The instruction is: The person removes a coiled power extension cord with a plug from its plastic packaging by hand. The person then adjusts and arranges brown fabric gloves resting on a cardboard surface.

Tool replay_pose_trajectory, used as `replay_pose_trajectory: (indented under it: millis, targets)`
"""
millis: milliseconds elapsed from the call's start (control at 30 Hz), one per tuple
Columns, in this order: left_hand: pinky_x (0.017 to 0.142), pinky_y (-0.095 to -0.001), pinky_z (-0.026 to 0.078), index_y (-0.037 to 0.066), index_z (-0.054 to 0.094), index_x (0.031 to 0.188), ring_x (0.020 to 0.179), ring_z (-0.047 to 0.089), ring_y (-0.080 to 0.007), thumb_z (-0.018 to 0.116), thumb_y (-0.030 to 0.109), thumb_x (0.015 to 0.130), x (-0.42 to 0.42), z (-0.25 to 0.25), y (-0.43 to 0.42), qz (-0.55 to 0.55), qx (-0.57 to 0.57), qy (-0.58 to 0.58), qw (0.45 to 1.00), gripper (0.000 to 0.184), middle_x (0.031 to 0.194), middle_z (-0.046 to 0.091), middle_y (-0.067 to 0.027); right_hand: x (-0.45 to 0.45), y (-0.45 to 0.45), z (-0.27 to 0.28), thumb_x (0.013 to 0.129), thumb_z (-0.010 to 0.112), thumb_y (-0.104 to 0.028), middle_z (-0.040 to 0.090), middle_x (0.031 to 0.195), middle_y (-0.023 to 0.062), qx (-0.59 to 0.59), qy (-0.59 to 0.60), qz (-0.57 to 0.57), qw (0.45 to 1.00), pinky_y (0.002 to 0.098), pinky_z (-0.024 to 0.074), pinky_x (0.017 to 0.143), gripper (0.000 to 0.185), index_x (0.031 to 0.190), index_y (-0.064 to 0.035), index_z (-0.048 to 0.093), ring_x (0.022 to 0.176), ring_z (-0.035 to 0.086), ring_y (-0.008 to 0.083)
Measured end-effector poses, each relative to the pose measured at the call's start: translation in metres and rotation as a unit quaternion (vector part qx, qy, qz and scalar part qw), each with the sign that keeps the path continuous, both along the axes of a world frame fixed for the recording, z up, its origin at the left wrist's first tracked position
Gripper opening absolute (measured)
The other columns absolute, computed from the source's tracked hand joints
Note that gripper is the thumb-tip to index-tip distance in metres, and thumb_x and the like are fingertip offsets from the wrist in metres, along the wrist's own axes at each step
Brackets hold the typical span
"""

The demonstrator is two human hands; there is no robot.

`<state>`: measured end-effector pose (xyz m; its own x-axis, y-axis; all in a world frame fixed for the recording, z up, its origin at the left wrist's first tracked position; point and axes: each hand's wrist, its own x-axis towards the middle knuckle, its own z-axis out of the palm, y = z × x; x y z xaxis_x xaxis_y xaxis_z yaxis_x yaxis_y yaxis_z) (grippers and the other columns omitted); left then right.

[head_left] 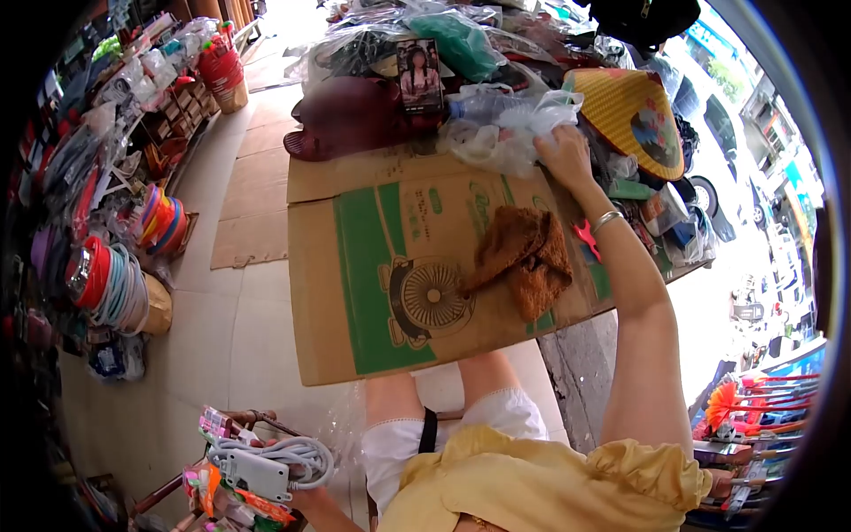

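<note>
My right hand (567, 158) reaches to the far right of the cardboard sheet (319, 266), its fingers closed on a clear plastic bag (496, 133). A bottle-like blue-tinted plastic item (479, 105) lies beside that bag. Low at the left, my left hand (310, 498) holds a white power strip (254, 473) with its grey-white cable (306, 452) coiled over it; most of the fingers are hidden behind it. On the cardboard between my arms rests a crumpled brown cloth (527, 262). A red plastic piece (585, 239) lies near my right forearm.
A dark red shiny item (346, 115) and a picture box (419, 78) sit at the cardboard's far edge, before heaped bagged goods. A yellow conical hat (629, 115) stands at right. Shelves of goods and coiled hoses (120, 284) line the left; colourful brushes (753, 408) fill the lower right.
</note>
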<state>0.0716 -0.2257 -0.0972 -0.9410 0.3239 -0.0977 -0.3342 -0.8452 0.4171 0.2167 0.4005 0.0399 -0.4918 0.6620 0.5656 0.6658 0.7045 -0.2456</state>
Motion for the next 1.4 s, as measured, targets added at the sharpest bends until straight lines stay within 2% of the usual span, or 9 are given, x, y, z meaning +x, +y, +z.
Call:
replay_pose_trajectory:
  millis: [133,467,567,833,933,1000,1067,1133,1400]
  targets:
    - [0.088,-0.0374,0.047,0.01,0.05,0.123,0.101,0.055,-0.0212,0.062,0.043,0.078,-0.001,-0.002,0.007,0.027,-0.023,-0.007,0.999,0.057,0.114,0.057,-0.0097,-0.01,0.034,-0.013,0.088,0.039,-0.043,0.051,0.121,0.0183,0.018,-0.111,-0.136,0.984,0.0481,0.0256,0.101,0.052,0.104,0.0023,0.06,0.118,0.042,0.0333]
    - [0.086,-0.0376,0.048,0.009,0.051,0.122,0.101,0.056,-0.0204,0.064,0.042,0.076,-0.005,0.003,0.032,0.059,-0.05,-0.012,0.997,0.058,0.113,0.057,-0.0088,-0.03,0.06,0.011,0.082,0.046,-0.025,0.057,0.11,0.0197,-0.036,-0.204,-0.198,0.958,0.047,0.0361,0.089,0.032,0.1,-0.0053,0.063,0.104,0.053,0.0342]
    - [0.086,-0.0377,0.049,0.009,0.051,0.121,0.1,0.057,-0.0202,0.064,0.042,0.076,-0.005,0.006,0.034,0.068,-0.056,-0.011,0.996,0.058,0.113,0.057,-0.0085,-0.03,0.08,-0.01,0.076,0.049,-0.018,0.065,0.089,0.0179,0.033,0.054,-0.184,0.981,0.0454,0.045,0.074,0.023,0.089,-0.0101,0.066,0.092,0.06,0.0353]
    - [0.085,-0.0379,0.05,0.009,0.052,0.12,0.099,0.057,-0.0195,0.066,0.042,0.075,0.0,0.017,0.034,0.076,-0.04,-0.001,0.996,0.058,0.112,0.058,-0.0078,-0.022,0.082,0.004,0.073,0.053,-0.026,0.059,0.112,0.0184,-0.157,-0.162,-0.162,0.961,0.0468,0.0322,0.093,0.032,0.1,-0.0139,0.065,0.105,0.056,0.032]
    - [0.087,-0.039,0.048,0.008,0.05,0.122,0.102,0.056,-0.0205,0.064,0.041,0.077,0.005,0.024,0.036,0.053,-0.073,0.058,0.994,0.058,0.115,0.057,-0.0076,-0.007,0.075,0.004,0.075,0.055,-0.028,0.059,0.111,0.0179,-0.184,-0.099,-0.079,0.975,0.0453,0.0334,0.093,0.035,0.106,-0.0121,0.061,0.109,0.052,0.0314]
    - [0.088,-0.0394,0.048,0.008,0.05,0.123,0.103,0.055,-0.0206,0.064,0.04,0.077,0.008,0.029,0.04,0.021,-0.022,0.054,0.998,0.058,0.116,0.057,-0.0078,0.006,0.06,0.002,0.077,0.057,-0.03,0.058,0.112,0.0173,-0.05,0.059,-0.023,0.997,0.0428,0.0351,0.093,0.04,0.111,-0.0088,0.056,0.109,0.052,0.0327]
    - [0.088,-0.0398,0.048,0.008,0.049,0.124,0.104,0.055,-0.0208,0.064,0.039,0.078,0.011,0.035,0.046,-0.011,0.028,0.051,0.998,0.058,0.116,0.056,-0.008,0.017,0.043,-0.001,0.079,0.059,-0.028,0.058,0.109,0.0156,-0.004,0.077,-0.022,0.997,0.0401,0.0374,0.092,0.039,0.111,-0.0058,0.054,0.107,0.052,0.0322]
    - [0.089,-0.0401,0.047,0.008,0.048,0.125,0.105,0.054,-0.021,0.064,0.038,0.078,0.015,0.045,0.051,-0.043,0.078,0.053,0.995,0.059,0.117,0.056,-0.0082,0.03,0.021,0.001,0.08,0.058,-0.023,0.057,0.109,0.0148,-0.057,0.187,0.108,0.975,0.0379,0.0392,0.091,0.036,0.111,-0.0046,0.054,0.104,0.054,0.03]
    - [0.084,-0.0419,0.049,-0.001,0.052,0.114,0.098,0.057,-0.0297,0.053,0.035,0.087,0.053,0.092,0.082,-0.041,0.017,0.127,0.991,0.045,0.104,0.059,-0.0189,0.099,-0.139,-0.017,0.075,0.06,0.003,0.056,0.109,0.0101,-0.253,0.239,0.293,0.891,0.0294,0.0404,0.089,0.036,0.11,-0.0016,0.053,0.103,0.054,0.0195]
